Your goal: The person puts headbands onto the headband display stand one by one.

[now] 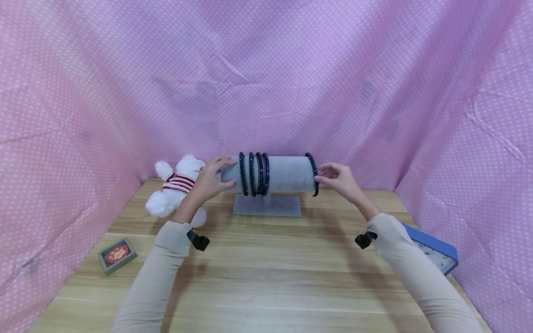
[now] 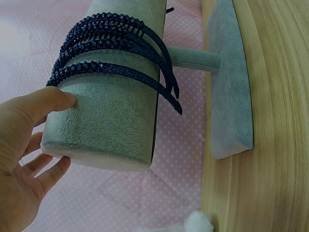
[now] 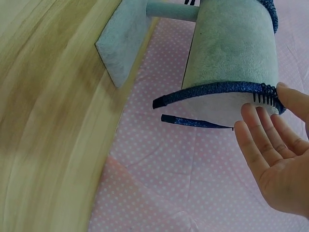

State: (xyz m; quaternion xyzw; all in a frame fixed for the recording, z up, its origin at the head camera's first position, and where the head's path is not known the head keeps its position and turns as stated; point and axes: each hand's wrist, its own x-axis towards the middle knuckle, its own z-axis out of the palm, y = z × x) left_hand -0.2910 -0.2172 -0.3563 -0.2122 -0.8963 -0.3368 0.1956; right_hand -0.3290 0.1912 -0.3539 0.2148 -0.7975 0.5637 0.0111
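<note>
A grey velvet headband display stand point(image 1: 287, 173), a padded roll on a post and flat base, stands on the table. Several dark blue beaded headbands point(image 2: 104, 67) sit around its left half. My left hand point(image 1: 211, 179) grips the roll's left end, thumb on the padding close to the nearest headband and fingertips at the end's edge. At the opposite end, another dark blue headband point(image 3: 207, 91) with comb teeth hangs around the roll's rim, its two tips free. My right hand point(image 3: 280, 150) pinches this headband near the teeth, thumb on its outer side; the exact finger contact is partly hidden.
A white plush bear point(image 1: 179, 182) in a striped shirt lies left of the stand, partly behind my left arm. A small framed picture point(image 1: 117, 255) is at the table's left. On the right, a blue clock point(image 1: 437, 249) sits partly under my right sleeve. Pink dotted cloth point(image 1: 266, 92) surrounds the table.
</note>
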